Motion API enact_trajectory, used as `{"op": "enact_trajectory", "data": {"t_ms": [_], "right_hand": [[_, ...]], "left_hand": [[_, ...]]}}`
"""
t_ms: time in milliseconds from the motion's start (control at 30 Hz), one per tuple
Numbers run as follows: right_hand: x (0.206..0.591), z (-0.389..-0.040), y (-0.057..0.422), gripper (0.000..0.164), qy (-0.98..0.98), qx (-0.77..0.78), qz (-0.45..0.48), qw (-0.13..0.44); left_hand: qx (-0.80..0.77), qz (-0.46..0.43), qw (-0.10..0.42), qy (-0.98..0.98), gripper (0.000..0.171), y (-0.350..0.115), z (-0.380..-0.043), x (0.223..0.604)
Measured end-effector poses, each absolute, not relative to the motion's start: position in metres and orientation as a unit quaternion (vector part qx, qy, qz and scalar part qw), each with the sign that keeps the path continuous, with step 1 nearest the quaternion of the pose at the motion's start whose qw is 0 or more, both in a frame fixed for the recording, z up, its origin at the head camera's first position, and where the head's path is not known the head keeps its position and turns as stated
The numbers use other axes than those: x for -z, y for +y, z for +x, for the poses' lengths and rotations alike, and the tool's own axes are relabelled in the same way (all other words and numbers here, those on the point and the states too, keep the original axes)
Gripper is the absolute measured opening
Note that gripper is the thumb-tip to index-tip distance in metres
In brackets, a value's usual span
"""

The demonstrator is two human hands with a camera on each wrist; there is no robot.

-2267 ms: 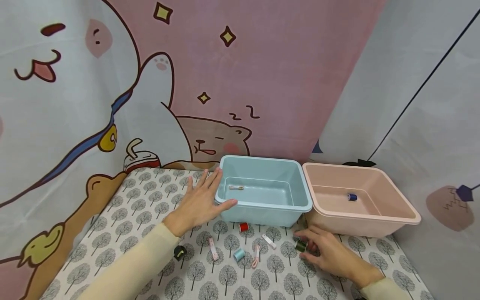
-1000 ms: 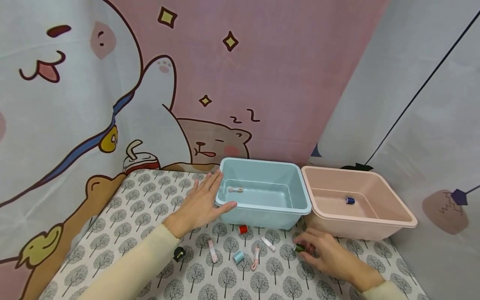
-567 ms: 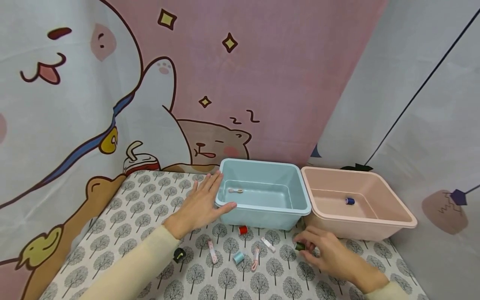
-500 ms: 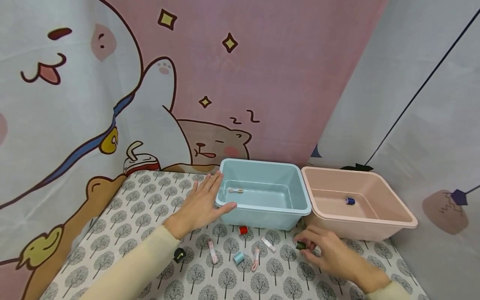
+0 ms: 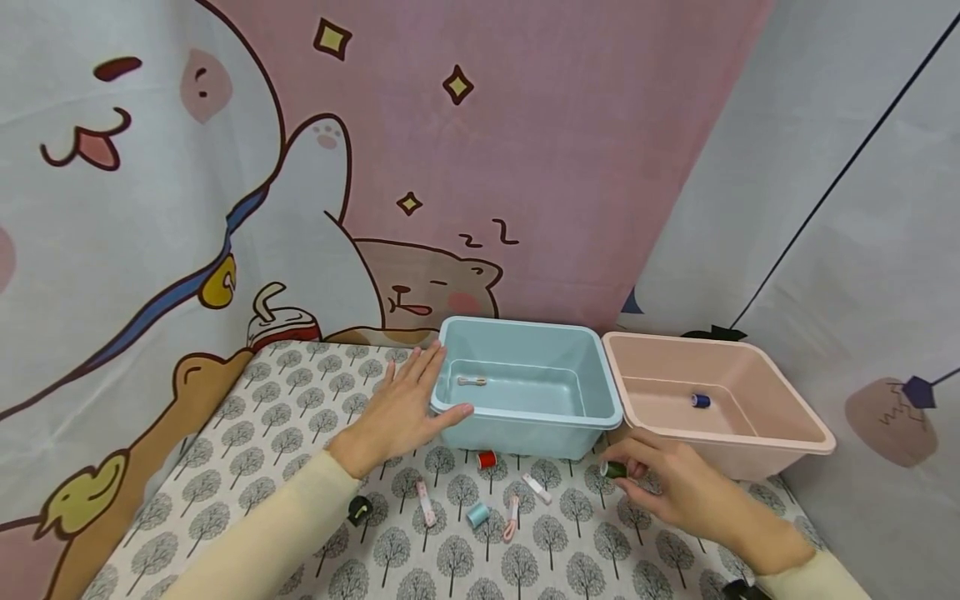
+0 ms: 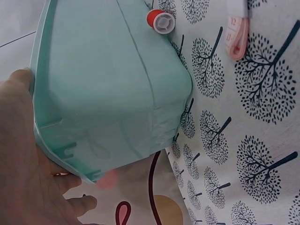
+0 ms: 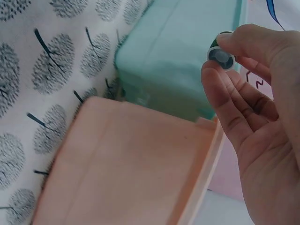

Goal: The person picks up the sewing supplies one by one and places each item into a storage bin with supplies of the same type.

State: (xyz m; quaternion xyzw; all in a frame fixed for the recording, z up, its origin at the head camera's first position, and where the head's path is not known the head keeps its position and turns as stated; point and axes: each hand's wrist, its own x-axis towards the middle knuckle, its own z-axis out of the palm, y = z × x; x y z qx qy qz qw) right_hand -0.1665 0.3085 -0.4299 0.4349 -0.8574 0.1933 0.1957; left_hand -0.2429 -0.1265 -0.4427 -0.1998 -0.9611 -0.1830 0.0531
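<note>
My right hand (image 5: 670, 477) pinches a dark green thread spool (image 5: 613, 470) between thumb and fingertips, lifted in front of the pink bin (image 5: 720, 437). The right wrist view shows the spool's pale end (image 7: 221, 58) facing the camera. My left hand (image 5: 401, 406) rests with straight fingers along the left rim of the light blue bin (image 5: 525, 414), thumb over its front corner. A small folded tape measure (image 5: 472, 381) lies inside the blue bin. Inside the pink one sits a navy blue thread spool (image 5: 701, 401).
On the tree-print cloth before the bins lie a red spool (image 5: 487, 460), a light blue spool (image 5: 477, 515), two pink folded tape measures (image 5: 425, 502), a white folded strip (image 5: 537, 488) and a black round item (image 5: 360, 509). A printed curtain (image 5: 525, 167) hangs behind.
My right hand has raised the green spool off the cloth and brought it slightly right, toward the pink bin. My left hand stays on the blue bin's rim.
</note>
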Motion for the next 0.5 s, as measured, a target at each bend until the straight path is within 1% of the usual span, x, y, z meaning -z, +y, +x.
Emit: {"op": "enact_trajectory", "data": {"t_ms": [233,267,300,400,433,500], "right_hand": [[0.416,-0.171,0.316,0.058,-0.849,-0.213,0.440,0.201],[0.414,-0.173,0.317,0.054,-0.847,-0.217,0.443,0.201],[0.412,-0.174,0.319,0.049,-0.844,-0.219,0.445,0.202],[0.405,-0.182,0.323,0.015,-0.837,-0.211,0.455,0.219],[0.402,-0.185,0.325,0.015,-0.834,-0.207,0.457,0.229],[0.396,-0.191,0.327,0.034,-0.829,-0.198,0.461,0.249]], "left_hand": [[0.183,-0.199,0.051,-0.961,0.119,-0.127,-0.243,0.445],[0.183,-0.199,0.050,-0.961,0.119,-0.127,-0.243,0.446],[0.184,-0.199,0.049,-0.961,0.119,-0.127,-0.243,0.446],[0.188,-0.198,0.047,-0.961,0.119,-0.127,-0.243,0.447],[0.189,-0.198,0.048,-0.961,0.119,-0.127,-0.243,0.447],[0.190,-0.197,0.049,-0.961,0.119,-0.127,-0.244,0.446]]}}
